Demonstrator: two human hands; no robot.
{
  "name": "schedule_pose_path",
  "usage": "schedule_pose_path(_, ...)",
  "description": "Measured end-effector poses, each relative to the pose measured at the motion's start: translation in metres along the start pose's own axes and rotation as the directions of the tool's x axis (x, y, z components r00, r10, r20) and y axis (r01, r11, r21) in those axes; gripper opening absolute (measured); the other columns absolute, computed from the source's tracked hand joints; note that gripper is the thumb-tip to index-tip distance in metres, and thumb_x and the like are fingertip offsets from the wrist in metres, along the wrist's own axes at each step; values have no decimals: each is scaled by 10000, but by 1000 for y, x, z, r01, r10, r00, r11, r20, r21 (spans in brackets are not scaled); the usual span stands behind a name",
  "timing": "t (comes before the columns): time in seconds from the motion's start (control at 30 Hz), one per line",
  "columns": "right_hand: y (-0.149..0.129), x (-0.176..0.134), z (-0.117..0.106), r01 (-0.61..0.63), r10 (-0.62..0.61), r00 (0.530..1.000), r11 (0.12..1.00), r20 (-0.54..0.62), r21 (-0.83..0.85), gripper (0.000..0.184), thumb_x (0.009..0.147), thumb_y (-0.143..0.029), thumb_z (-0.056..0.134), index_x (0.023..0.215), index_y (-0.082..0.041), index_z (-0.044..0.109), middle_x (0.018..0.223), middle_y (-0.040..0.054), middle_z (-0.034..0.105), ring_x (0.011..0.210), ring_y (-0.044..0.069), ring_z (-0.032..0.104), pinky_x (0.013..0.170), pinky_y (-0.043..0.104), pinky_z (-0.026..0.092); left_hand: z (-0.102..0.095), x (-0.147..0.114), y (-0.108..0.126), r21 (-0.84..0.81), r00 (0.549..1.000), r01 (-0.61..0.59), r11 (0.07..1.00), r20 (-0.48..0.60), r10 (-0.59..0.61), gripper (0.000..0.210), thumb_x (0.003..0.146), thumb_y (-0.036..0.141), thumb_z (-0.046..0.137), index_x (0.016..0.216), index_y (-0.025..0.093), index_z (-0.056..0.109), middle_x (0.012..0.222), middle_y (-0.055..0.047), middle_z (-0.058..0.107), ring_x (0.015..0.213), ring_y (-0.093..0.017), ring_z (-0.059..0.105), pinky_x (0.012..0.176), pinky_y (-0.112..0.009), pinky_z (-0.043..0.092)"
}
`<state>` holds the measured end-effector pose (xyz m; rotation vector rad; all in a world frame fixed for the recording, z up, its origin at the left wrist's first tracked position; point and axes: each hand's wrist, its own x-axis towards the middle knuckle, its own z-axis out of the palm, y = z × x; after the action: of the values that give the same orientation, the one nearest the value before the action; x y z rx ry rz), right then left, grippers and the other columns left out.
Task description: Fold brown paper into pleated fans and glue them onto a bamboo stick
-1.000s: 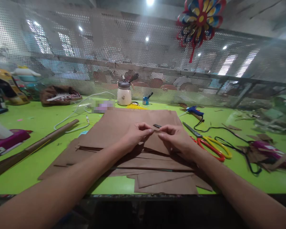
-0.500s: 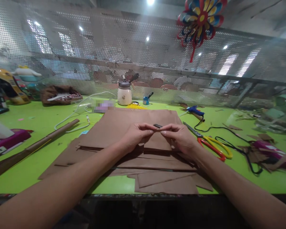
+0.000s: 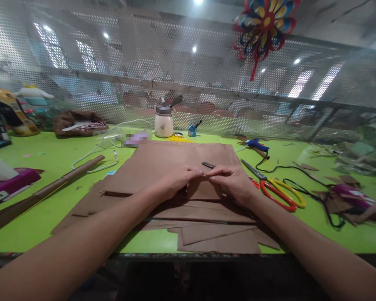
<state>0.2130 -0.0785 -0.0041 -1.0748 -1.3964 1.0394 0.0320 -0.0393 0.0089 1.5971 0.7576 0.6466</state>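
Colourful ornament [image 3: 268, 19] hangs high; lidded jar [image 3: 164, 125] near blue pot [image 3: 192, 131]

You are wearing the one camera on your head; it is facing twelve o'clock and down, looking from close behind the brown sheets [image 3: 166, 158] across the table [image 3: 148, 243] toward the mesh screen [image 3: 128, 52].

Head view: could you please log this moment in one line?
left hand: at top edge of small brown piece | right hand: pinching that edge | scissors: right of brown sheets
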Motion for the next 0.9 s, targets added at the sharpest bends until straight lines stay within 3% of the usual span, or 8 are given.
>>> schedule_pose_path(0.1, -1, -1, 0, -17, 17, 1000, 1000, -1, 5, 136, 621, -223, 687, 742, -168, 711, 638, -1, 598, 503, 79, 430, 480, 227, 320, -2, -2, 1, 57, 997, -22, 998, 71, 18, 387, 750, 484, 518, 546, 160, 466, 462, 46, 363, 416, -66, 299, 418, -216, 200)
schedule_pose_path(0.27, 0, 1, -1, -24, 23, 1000, 999, -11, -36, 158, 629, -264, 685, 745, -157, 697, 602, -3, 580, 498, 86, 428, 460, 226, 299, -2, -4, 3, 75, 995, 1, 997, 100, -8, 399, 745, 535, 511, 598, 165, 495, 475, 42, 385, 387, -60, 281, 398, -214, 174)
schedule_pose_path(0.37, 0, 1, -3, -61, 63, 998, 995, 26, -81, 234, 653, -292, 664, 847, -163, 679, 570, -22, 549, 469, 76, 398, 452, 221, 288, -1, -3, 3, 101, 995, 21, 995, 94, -30, 403, 735, 547, 517, 598, 168, 497, 456, 46, 377, 362, -57, 262, 389, -216, 160)
schedule_pose_path(0.47, -3, 1, -4, -58, 64, 996, 994, 66, -88, 286, 634, -287, 677, 893, -169, 649, 657, -15, 577, 549, 92, 462, 511, 224, 343, -1, -1, 1, 130, 996, -34, 991, 81, 24, 412, 733, 547, 520, 581, 165, 494, 454, 44, 383, 383, -61, 284, 401, -215, 174)
schedule_pose_path(0.6, -7, 0, -3, -15, 24, 997, 993, 73, -121, 252, 628, -336, 690, 795, -159, 626, 727, 3, 591, 649, 117, 509, 588, 242, 386, -2, 2, -3, 159, 998, -40, 987, 54, 32, 414, 737, 541, 516, 573, 162, 487, 452, 48, 381, 405, -65, 300, 412, -212, 189)
schedule_pose_path(0.77, -7, 0, -4, -159, 166, 985, 978, 42, -136, 295, 640, -435, 676, 690, -159, 585, 501, -50, 464, 413, 60, 357, 399, 212, 253, -1, 3, -4, 190, 998, -62, 980, 35, 57, 391, 729, 516, 535, 579, 156, 502, 459, 50, 382, 416, -62, 294, 412, -207, 189)
schedule_pose_path(0.9, -4, 0, -6, -140, 144, 988, 988, 57, -69, 274, 637, -406, 689, 673, -155, 586, 484, -52, 458, 408, 54, 332, 396, 211, 207, 1, 1, -1, 160, 999, -44, 986, 35, 39, 396, 721, 509, 551, 555, 155, 487, 448, 48, 392, 410, -58, 293, 413, -209, 186)
